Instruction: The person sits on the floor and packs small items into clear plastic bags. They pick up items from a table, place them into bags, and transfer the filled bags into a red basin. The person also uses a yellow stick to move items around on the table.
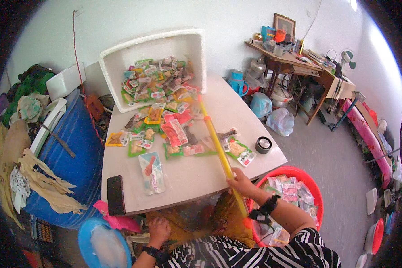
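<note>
My right hand (239, 182) grips a long yellow tube (221, 149) with orange fittings; its blurred far end reaches into small colourful food packets (154, 82) at the mouth of a white foam box (111, 67) lying on its side. More packets (174, 131) spread over the pale table (263, 154), with a flat light-blue packet (151, 173) nearer me. My left hand (158, 232) rests low beneath the table's front edge, fingers loosely bent, holding nothing visible. A black phone (115, 195) lies at the front left, and a black ring-shaped item (263, 144) at the right.
A red tub (312, 196) full of packets is at my right; a blue basin (87, 232) at lower left. A big blue barrel (76, 174) with cloths flanks the table. Behind right are a cluttered wooden desk (303, 62), bags (279, 123) and a pink padded item (366, 143).
</note>
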The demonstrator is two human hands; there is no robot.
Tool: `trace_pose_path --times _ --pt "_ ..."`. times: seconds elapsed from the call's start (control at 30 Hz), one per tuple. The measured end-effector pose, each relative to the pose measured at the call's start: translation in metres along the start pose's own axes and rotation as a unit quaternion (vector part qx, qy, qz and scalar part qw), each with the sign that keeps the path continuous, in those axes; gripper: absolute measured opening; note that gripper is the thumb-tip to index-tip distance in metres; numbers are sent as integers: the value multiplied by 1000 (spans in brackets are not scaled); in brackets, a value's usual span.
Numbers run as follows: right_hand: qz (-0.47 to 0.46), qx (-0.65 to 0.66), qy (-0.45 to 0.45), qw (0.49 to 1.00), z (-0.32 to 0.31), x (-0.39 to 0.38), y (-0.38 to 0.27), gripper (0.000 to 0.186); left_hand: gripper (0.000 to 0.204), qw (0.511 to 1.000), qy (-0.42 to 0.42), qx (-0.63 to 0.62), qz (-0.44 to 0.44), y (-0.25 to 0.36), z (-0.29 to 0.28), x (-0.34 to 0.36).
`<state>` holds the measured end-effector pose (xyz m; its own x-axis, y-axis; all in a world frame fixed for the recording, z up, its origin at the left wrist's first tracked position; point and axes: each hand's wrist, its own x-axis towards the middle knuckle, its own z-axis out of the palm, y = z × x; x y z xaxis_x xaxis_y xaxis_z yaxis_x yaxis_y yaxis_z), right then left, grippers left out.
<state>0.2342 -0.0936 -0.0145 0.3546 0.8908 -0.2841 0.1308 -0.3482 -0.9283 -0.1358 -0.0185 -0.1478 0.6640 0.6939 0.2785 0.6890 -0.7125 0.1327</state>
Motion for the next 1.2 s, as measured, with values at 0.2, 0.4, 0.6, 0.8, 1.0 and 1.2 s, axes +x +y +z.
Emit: trace_pose_path --times 0.2,0.4,0.6,0.8,1.0,1.2 --pt "-59 -41 11 997 4 -42 24 44 17 998 -47 -27 -15 7 -12 8" --pt "-156 33 3 987 9 -52 24 42 23 938 -251 -237 8 40 -50 32" --pt "-127 71 -82 986 44 -50 -35 52 34 778 -297 -552 -46 77 -112 103" --pt "-139 85 -194 967 77 -50 -59 56 39 576 -95 -798 -152 103 -129 164" --pt "-191 -34 -202 960 76 -56 -29 55 28 586 20 -790 -180 97 -110 185" --pt "-234 -77 -79 966 73 -82 -36 31 36 618 85 -759 -184 83 -116 208"
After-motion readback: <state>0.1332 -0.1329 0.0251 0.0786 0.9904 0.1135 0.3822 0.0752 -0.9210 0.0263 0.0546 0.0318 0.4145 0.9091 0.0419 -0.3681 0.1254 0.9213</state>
